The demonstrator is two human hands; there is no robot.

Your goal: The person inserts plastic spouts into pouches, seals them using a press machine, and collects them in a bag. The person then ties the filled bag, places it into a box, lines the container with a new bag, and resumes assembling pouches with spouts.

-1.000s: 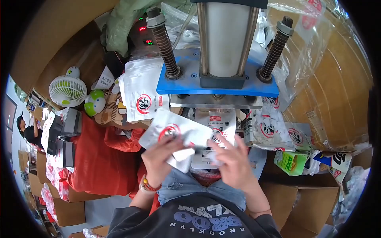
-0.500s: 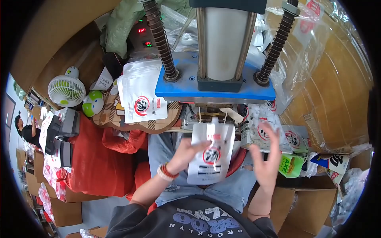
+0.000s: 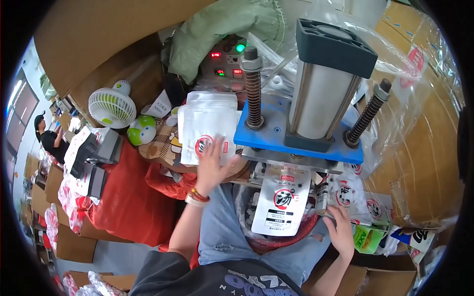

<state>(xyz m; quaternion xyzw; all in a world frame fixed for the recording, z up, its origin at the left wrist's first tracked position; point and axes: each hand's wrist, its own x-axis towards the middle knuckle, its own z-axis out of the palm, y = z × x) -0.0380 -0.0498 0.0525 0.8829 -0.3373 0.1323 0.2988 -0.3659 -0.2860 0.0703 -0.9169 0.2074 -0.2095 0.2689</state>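
Observation:
A white spout pouch (image 3: 282, 202) with a red ring and black lettering hangs from the press (image 3: 296, 133), its top end under the metal plate, where the spout is hidden. Neither hand touches it. My left hand (image 3: 213, 165) lies with spread fingers on the front of a stack of flat white pouches (image 3: 192, 128). Low on the right, my right hand (image 3: 340, 231) is by my knee with its fingers apart. A small brownish piece shows near its fingertips; I cannot tell whether they touch it.
Printed pouches (image 3: 344, 193) lie to the right of the press, above a green AXE box (image 3: 366, 239). At left are a small fan (image 3: 112, 107) and a red cloth (image 3: 140, 197). A control box (image 3: 228, 61) with lit displays stands behind. Another person (image 3: 48, 139) is at far left.
The pouch has left my left hand and now hangs under the press. My left hand has moved left onto the stack; my right hand has dropped lower. The view has shifted.

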